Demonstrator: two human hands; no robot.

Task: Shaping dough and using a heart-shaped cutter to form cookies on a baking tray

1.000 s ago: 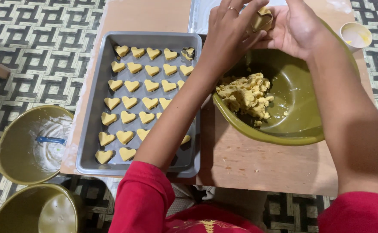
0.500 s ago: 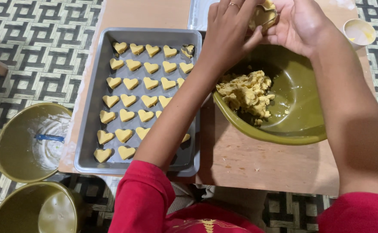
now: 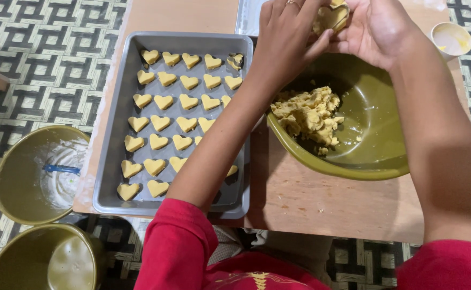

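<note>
Both my hands meet at the top of the view above the olive-green bowl (image 3: pixel 321 164). My left hand (image 3: pixel 286 40) presses its fingers on a yellow lump of dough in a small metal cutter (image 3: pixel 331 17), which my right hand (image 3: pixel 380 29) cups from the other side. A crumbly heap of yellow dough (image 3: pixel 308 113) lies in the bowl. To the left, the grey baking tray (image 3: pixel 114 139) carries several rows of heart-shaped dough pieces (image 3: pixel 160 123). Another metal cutter with dough (image 3: pixel 236 60) rests in the tray's far right corner.
A low wooden table (image 3: pixel 321 207) bears the tray and bowl. Two olive-green bowls stand on the patterned floor at the left: one (image 3: pixel 37 172) with white residue and a blue tool, one (image 3: pixel 37 260) below it. A small cup (image 3: pixel 450 38) sits at the table's far right.
Both hands have stayed above the bowl with the dough in the cutter; my left fingers have shifted slightly over it. The tray and bowls have not moved.
</note>
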